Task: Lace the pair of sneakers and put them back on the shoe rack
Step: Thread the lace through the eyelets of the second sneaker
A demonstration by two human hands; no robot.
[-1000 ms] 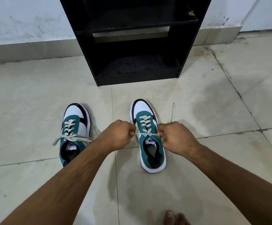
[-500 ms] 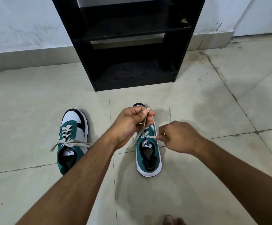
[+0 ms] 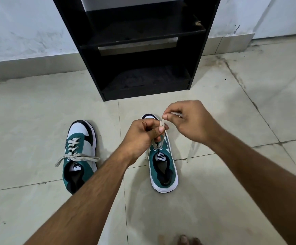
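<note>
Pinching a flat beige shoelace (image 3: 162,123) above the right-hand green, white and black sneaker (image 3: 163,167), the left hand (image 3: 142,137) has thumb and forefinger closed on a folded bit of lace, other fingers curled in toward the palm. Lace runs taut from that pinch down to the top eyelets of the shoe. Right hand (image 3: 189,121) is just beyond and to the right, fingertips bunched, thumb and forefinger closed on the other lace end; a small tip pokes out by the fingers. The two hands nearly touch at the fingertips over the toe area. A blurred strand hangs below the right wrist toward the floor.

That sneaker sits upright on the pale tiled floor (image 3: 232,106), toe toward the black open-front shoe rack (image 3: 195,68), heel toward the person. Tongue label visible, opening empty.

Second matching green, white and black sneaker (image 3: 80,152) is on the floor to the left, well apart from the first, also toe toward the rack. It is laced through the eyelets, loose ends lying crossed over the tongue and sticking out both sides, untied. Left forearm crosses over its heel.

Rack stands against the white wall (image 3: 23,29), both visible shelves holding no shoes. Bare toes (image 3: 184,240) at bottom edge.
</note>
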